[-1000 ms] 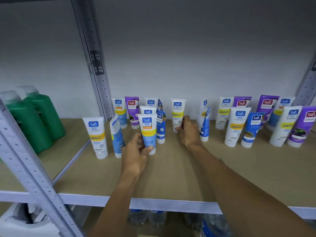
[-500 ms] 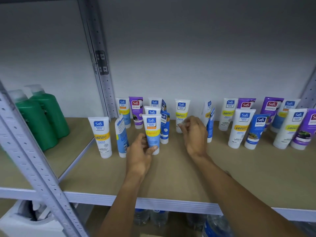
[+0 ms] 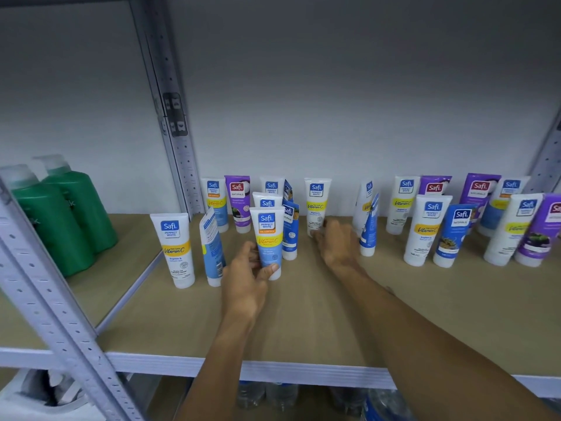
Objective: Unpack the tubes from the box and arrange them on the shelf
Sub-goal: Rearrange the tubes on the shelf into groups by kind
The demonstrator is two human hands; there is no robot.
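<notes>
step in hand: arranging. the box is not in view. many tubes stand on the shelf [image 3: 303, 326] in loose rows, so unpacking appears well advanced and the work appears to be placement and alignment.

left hand [image 3: 244, 279]: the thumb and fingers are curled round the lower part of the front tube [image 3: 267, 238], just above its cap. this tube is left of the shelf's centre, nearest in a short file of three tubes. whether its cap bears on the board cannot be confirmed.

right hand [image 3: 340, 247]: it reaches to the far row, with the back of the hand toward the camera. the fingertips [image 3: 315, 235] are at the base of the back tube [image 3: 316, 205]. whether they pinch it or only touch it cannot be told.

orientation: the front tube stands cap down, flat crimped end up. its long axis is near vertical and its label faces the near side. the back tube stands the same way.

next move, as judged: seat the front tube squarely on its cap, in line with its neighbours, then open the fingers straight outward. the cap is a narrow base and the turned tube [image 3: 212, 247] stands just to the left, so a sideways brush may topple it.
</notes>
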